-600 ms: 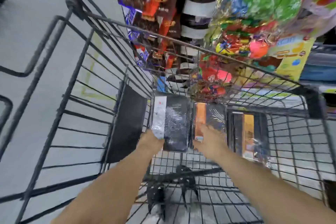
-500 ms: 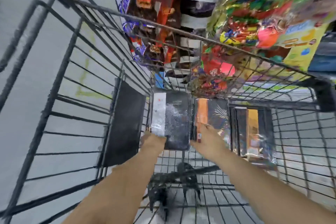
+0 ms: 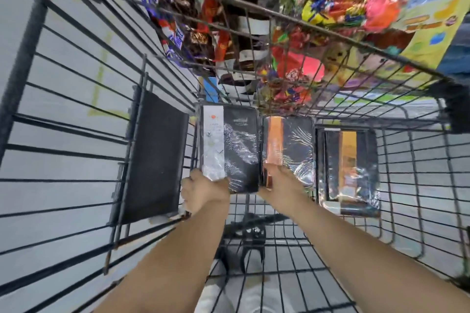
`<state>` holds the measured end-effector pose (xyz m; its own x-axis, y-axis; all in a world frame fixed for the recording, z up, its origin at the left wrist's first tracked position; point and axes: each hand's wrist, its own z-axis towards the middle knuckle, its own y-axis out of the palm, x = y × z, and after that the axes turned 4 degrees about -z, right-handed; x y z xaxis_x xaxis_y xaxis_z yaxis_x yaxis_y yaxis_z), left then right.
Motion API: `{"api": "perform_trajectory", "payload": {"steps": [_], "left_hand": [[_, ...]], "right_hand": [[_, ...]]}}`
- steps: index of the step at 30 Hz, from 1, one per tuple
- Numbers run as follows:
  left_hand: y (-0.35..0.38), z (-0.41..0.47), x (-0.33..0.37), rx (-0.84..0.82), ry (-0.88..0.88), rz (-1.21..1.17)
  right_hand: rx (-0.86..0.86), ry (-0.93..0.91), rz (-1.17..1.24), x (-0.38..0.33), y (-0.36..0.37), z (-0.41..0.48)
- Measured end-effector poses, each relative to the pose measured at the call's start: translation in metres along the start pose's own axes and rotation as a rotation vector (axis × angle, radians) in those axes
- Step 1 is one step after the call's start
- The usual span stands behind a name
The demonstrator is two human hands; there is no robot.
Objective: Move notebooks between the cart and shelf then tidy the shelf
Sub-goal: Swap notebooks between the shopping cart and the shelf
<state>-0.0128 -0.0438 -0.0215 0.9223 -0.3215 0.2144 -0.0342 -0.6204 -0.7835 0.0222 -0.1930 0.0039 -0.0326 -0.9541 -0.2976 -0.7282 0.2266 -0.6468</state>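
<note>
Both my arms reach down into a black wire cart (image 3: 412,211). My left hand (image 3: 203,192) grips the near edge of a wrapped black notebook with a white band (image 3: 229,147). My right hand (image 3: 282,185) grips the near edge of a wrapped black notebook with an orange band (image 3: 290,147), right beside the first. A third wrapped black notebook with a yellow band (image 3: 348,168) lies on the cart floor further right, untouched. All three sit at the cart's far end.
A black flap panel (image 3: 152,160) hangs on the cart's left wall. Beyond the cart's far rim (image 3: 305,23), store shelving holds dark snack packets (image 3: 203,20) and colourful toy packs (image 3: 356,7). Grey floor shows through the wires.
The view has dipped closer into the cart. Both hands stay on the same two notebooks, their fingers wrapped further over the near edges.
</note>
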Motion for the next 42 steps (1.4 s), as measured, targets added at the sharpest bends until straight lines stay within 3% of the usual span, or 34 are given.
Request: {"api": "perform_trajectory", "payload": {"steps": [3,6,9,13,18,24,29,32,35,38,42], "left_hand": [[-0.006,-0.009,0.004,0.014,0.021,-0.045],[-0.016,-0.013,0.012,-0.153,0.056,-0.306],[-0.043,-0.014,0.018,-0.236,0.291,-0.303],[-0.102,-0.001,0.039,-0.165,0.453,-0.233],[-0.158,0.007,0.041,0.029,0.554,0.073],[-0.169,0.003,0.035,0.134,0.642,0.082],[-0.172,0.012,0.036,0.153,0.729,0.164],[-0.174,0.013,0.037,0.157,0.704,0.175],[-0.176,0.011,0.035,0.138,0.7,0.161],[-0.184,0.003,0.036,0.128,0.699,0.135],[-0.203,-0.021,0.033,0.103,0.702,0.118]], "right_hand": [[-0.015,0.0,-0.018,-0.005,-0.003,0.001],[-0.019,0.011,0.029,-0.009,-0.006,0.004],[-0.006,0.022,0.077,-0.01,-0.008,0.007],[0.037,0.056,0.154,-0.016,-0.004,0.014],[0.041,0.06,0.141,-0.044,0.013,0.033],[0.073,0.295,0.042,-0.083,0.036,0.061],[0.143,0.369,0.029,-0.089,0.052,0.071],[0.235,0.37,0.168,-0.086,0.049,0.069],[0.309,0.402,0.529,-0.083,0.041,0.067],[0.187,0.422,0.559,-0.081,0.026,0.057],[0.104,0.285,0.598,-0.087,0.006,0.021]]}}
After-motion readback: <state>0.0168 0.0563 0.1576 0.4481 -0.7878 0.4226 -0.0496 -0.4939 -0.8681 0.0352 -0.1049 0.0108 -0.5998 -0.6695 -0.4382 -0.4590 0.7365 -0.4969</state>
